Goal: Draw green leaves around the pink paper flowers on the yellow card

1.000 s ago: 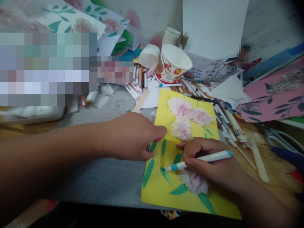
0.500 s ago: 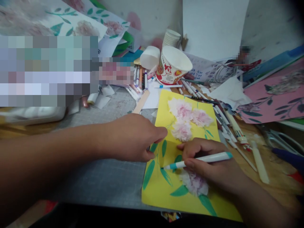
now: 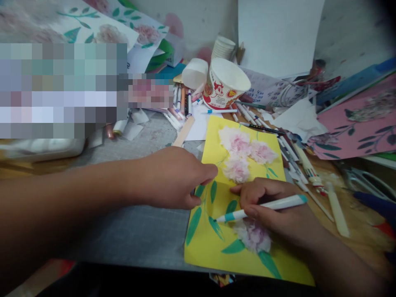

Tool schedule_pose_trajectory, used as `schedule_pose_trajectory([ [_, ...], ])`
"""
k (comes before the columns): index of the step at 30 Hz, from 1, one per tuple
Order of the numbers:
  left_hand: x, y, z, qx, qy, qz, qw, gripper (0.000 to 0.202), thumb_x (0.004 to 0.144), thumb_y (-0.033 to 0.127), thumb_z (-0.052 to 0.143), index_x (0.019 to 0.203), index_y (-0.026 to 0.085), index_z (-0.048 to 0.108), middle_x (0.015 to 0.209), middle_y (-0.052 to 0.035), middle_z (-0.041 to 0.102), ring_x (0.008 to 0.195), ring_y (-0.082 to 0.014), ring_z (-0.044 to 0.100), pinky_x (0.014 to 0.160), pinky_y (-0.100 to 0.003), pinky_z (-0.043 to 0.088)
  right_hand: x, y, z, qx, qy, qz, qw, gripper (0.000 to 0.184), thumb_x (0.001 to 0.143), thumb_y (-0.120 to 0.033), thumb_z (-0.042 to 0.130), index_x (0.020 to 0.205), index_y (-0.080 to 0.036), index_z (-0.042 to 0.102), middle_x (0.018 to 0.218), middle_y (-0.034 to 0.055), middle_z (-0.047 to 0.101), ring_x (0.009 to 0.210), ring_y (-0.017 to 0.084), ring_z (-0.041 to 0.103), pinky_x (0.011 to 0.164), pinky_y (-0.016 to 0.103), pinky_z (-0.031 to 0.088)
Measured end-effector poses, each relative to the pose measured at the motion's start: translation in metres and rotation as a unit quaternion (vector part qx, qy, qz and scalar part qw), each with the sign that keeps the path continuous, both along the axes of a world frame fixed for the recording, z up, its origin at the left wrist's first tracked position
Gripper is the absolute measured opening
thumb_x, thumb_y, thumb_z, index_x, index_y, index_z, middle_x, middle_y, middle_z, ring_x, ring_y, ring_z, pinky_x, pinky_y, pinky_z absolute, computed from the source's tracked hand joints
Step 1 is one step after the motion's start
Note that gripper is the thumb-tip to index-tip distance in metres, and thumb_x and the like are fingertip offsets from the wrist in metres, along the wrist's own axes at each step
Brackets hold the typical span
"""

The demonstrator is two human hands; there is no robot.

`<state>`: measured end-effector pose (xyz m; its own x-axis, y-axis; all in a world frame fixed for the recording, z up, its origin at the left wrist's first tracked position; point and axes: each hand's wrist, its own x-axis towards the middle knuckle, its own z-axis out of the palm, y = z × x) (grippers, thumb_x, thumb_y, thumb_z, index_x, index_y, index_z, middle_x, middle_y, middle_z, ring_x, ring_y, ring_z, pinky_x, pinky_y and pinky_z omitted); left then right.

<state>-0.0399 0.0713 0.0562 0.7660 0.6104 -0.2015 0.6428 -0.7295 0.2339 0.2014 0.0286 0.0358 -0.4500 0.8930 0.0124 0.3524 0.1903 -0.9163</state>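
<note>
My right hand (image 3: 272,202) is closed around a white felt-tip marker (image 3: 269,208) with teal ends. Its tip touches a green painted leaf (image 3: 215,228) on a sheet of yellow paper (image 3: 210,258). My left hand (image 3: 177,177) lies over the sheet's left edge, fingers curled and thumb apart from the index finger, holding the paper down. Pale pink ruffled flowers (image 3: 237,168) stand out on the upper part of the sheet; another flower (image 3: 254,236) sits below my right hand, partly covered by it. Green leaves and thin stems surround them.
A grey cutting mat (image 3: 133,235) lies under the sheet. Behind stand a printed paper tub (image 3: 227,84) and several loose markers (image 3: 252,115). Scissors (image 3: 366,185) and a pale flat stick (image 3: 338,210) lie at the right. A wooden stick (image 3: 184,131) lies beyond my left hand.
The marker tip has shifted slightly right along the leaf, with my right hand. More green shows along the leaf's upper part. My left hand stays in place.
</note>
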Motion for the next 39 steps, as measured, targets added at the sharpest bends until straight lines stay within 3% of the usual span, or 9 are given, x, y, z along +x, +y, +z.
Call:
schedule_pose_trajectory([
  [7, -0.0011, -0.0002, 0.0012, -0.011, 0.004, 0.005, 1.000, 0.021, 0.080, 0.039, 0.069, 0.086, 0.026, 0.053, 0.062, 0.0037, 0.058, 0.055, -0.0201, 0.053, 0.048, -0.027, 0.024, 0.0006, 0.0013, 0.0027, 0.022, -0.032, 0.068, 0.997, 0.022, 0.076, -0.014, 0.064, 0.058, -0.021, 0.054, 0.052, -0.0080, 0.055, 0.050, 0.009, 0.057, 0.094, 0.040, 0.057],
  [39, 0.0022, -0.0002, 0.0029, -0.017, 0.014, 0.009, 1.000, 0.017, 0.080, 0.038, 0.065, 0.088, 0.026, 0.056, 0.065, 0.0011, 0.062, 0.058, -0.0218, 0.058, 0.049, -0.028, 0.027, 0.0018, 0.0015, 0.0060, 0.037, -0.038, 0.068, 0.996, 0.022, 0.076, -0.013, 0.063, 0.058, -0.023, 0.054, 0.052, -0.0068, 0.059, 0.050, 0.011, 0.059, 0.094, 0.042, 0.058],
])
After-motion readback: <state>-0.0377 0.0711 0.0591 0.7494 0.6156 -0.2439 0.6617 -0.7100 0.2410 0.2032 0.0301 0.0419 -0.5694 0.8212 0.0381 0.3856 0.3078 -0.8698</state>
